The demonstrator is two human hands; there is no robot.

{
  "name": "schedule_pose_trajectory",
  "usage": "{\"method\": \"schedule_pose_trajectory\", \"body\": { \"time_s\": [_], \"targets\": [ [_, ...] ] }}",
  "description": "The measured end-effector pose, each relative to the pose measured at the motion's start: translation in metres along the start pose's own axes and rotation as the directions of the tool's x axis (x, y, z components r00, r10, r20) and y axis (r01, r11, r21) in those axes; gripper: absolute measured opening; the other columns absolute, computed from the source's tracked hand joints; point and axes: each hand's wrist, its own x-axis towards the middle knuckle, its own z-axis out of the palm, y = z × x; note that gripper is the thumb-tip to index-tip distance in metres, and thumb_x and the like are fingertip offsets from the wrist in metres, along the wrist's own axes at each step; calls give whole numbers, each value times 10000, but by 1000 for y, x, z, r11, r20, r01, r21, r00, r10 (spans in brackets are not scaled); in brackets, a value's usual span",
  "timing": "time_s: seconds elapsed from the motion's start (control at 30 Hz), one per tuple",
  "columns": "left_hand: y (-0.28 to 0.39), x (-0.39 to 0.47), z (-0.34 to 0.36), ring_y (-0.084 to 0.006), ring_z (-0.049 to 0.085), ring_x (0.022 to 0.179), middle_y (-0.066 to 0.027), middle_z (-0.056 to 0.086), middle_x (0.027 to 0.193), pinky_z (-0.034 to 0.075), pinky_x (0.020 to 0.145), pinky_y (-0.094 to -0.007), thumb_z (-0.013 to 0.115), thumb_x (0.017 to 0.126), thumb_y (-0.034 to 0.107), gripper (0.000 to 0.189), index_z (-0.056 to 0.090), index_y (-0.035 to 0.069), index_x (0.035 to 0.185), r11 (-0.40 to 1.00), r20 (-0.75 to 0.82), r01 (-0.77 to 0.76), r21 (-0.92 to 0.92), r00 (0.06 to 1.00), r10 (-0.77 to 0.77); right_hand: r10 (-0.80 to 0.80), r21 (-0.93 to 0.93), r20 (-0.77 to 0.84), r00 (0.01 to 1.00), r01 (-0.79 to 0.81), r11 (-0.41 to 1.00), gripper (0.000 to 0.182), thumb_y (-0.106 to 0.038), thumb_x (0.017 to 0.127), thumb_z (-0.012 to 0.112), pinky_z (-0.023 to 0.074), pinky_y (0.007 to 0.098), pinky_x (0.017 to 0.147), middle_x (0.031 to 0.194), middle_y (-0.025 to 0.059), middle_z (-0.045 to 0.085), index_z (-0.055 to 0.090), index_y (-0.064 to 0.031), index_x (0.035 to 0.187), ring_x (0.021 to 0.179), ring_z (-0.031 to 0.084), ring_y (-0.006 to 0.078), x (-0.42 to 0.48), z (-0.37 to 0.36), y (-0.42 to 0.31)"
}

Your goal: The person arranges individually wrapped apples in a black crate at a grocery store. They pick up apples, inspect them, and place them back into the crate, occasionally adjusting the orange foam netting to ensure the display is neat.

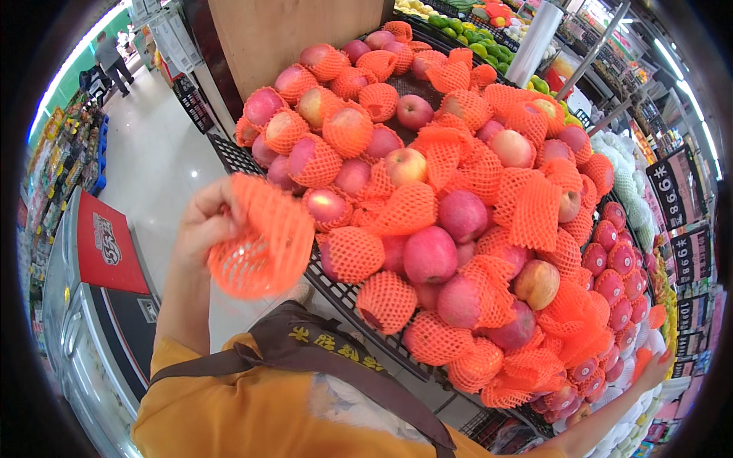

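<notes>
My left hand (207,222) pinches the rim of an orange foam net sleeve (269,240), blurred by motion and hanging open beside the pile. In front of me is a heap of red apples (430,255), many wrapped in orange foam nets and some bare. Loose, flattened nets (529,209) lie among them. At the far right, my right hand (654,369) reaches over fruit in white foam nets (615,409). An orange piece (641,362) shows right against its fingers; whether they grip it is unclear.
A black slatted crate (343,292) edges the heap. Stickered red apples (621,257) sit in rows beyond it, near price signs (670,186). A roll of plastic bags (534,46) stands at the back. A freezer case (109,320) is on my left; a person (111,60) stands down the aisle.
</notes>
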Motion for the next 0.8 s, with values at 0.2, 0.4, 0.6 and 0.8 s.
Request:
{"method": "schedule_pose_trajectory", "body": {
  "time_s": [0.2,0.4,0.6,0.8],
  "targets": [
    [-2,71,-51,-81,527,964,-28,558,1022,417,845,-230,437,765,-95,276,561,-7,995,972,61,-135,190,990,125,-425,691,-55,904,342,637,288,-68,830,604,447,301,853,1095,111,610,569,-12,1111,957,602,228,2,-137,-337],
    [10,132,-118,-138,507,1099,-79,528,1159,396,947,-271,424,772,-104,394,506,-42,1153,926,68,-277,255,961,269,-738,772,163,655,381,509,337,-222,762,717,468,340,756,928,94,641,592,-39,1015,862,618,267,-72,-205,-613],
    [14,180,-176,-178,486,1174,-118,499,1238,370,1006,-310,414,757,-118,471,460,-55,1221,958,200,-240,155,958,207,-765,418,289,575,643,641,617,-390,723,736,474,423,747,1075,150,522,484,-103,1208,934,574,346,-107,-154,-681],
    [21,198,-194,-211,491,1176,-128,509,1206,384,983,-323,491,730,-66,471,506,-22,1198,917,323,-250,311,935,145,-741,134,264,618,737,662,630,-472,766,675,453,456,829,1208,184,463,475,-116,1246,1012,559,359,-127,-115,-681]
  ]
}}
